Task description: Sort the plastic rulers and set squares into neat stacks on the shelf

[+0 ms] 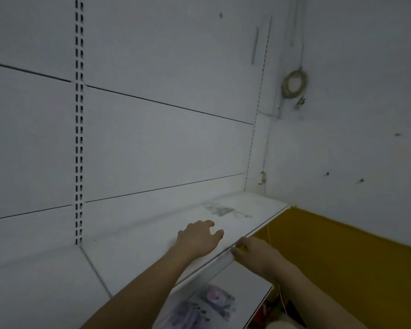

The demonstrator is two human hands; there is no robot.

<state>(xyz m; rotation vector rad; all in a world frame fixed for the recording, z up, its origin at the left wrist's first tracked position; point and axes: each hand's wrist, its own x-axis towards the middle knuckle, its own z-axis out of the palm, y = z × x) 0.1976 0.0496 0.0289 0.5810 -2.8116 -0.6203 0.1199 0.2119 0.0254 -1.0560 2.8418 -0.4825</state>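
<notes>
Both hands reach the smooth white shelf (259, 210), left hand (199, 236) flat.

Dim, flat light; soft wide-angle blur.

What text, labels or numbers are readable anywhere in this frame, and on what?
None readable.
Printed packs on the lower shelf: purple and pink print, too blurred to tell whether it holds words.
Upper shelf, under the left hand: faint grey marks near the far end, no lettering.
Shelf front edge, by the right hand: no label visible.
Wall panels: blank.
</notes>
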